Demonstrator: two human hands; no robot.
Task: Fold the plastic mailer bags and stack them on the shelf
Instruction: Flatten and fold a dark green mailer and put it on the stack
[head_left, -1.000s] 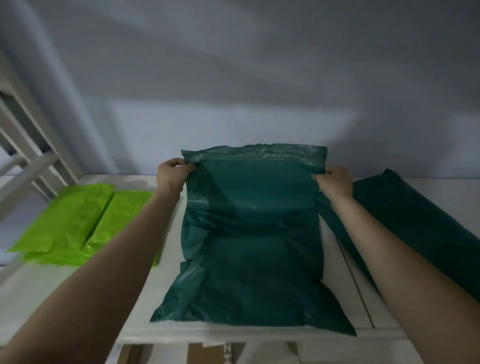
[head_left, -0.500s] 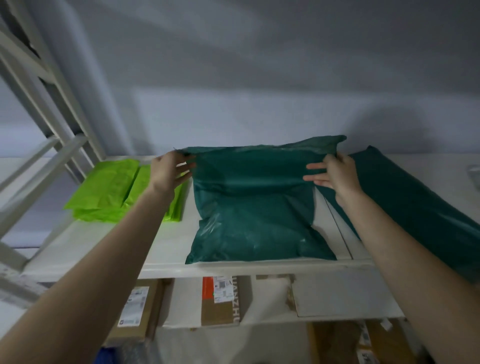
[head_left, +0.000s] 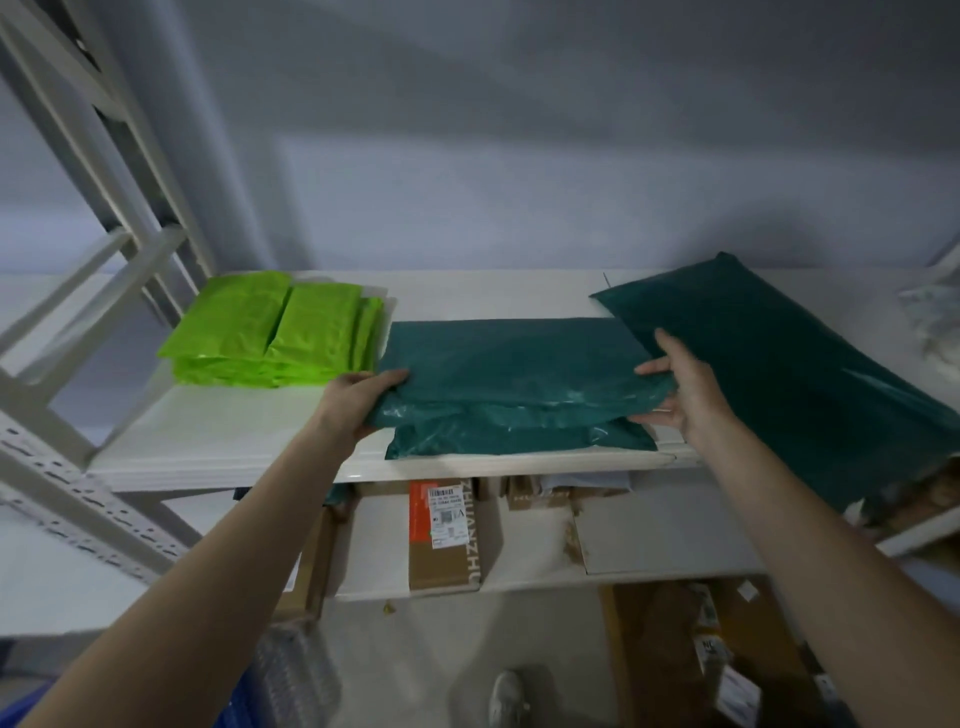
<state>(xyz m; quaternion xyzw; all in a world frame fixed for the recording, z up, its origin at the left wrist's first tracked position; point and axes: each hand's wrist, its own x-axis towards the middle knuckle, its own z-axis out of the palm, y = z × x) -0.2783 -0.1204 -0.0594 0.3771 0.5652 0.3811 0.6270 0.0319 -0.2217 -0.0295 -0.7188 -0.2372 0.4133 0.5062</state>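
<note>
- Dark green mailer bag (head_left: 514, 364), folded over on itself, lies flat at mid-frame on the white shelf (head_left: 234, 441), its near edge close to the shelf's front lip.
- At the upper left, the white metal rack frame (head_left: 104, 171) slants up out of view.
- Left of centre, a stack of lime-green folded bags (head_left: 270, 332) sits on the shelf, just beside the dark green bag's far left corner.
- Left hand (head_left: 358, 397) grips the folded bag's left edge, thumb on top and fingers curled beneath.
- Below the shelf, a cardboard box (head_left: 447, 540) with a printed label rests on a lower level.
- Right hand (head_left: 680, 395) is at the bag's right edge, fingers straight and spread, thumb over the top layer.
- At right, a second dark green bag (head_left: 789, 374) lies unfolded and slanted across the shelf, running past its front edge.
</note>
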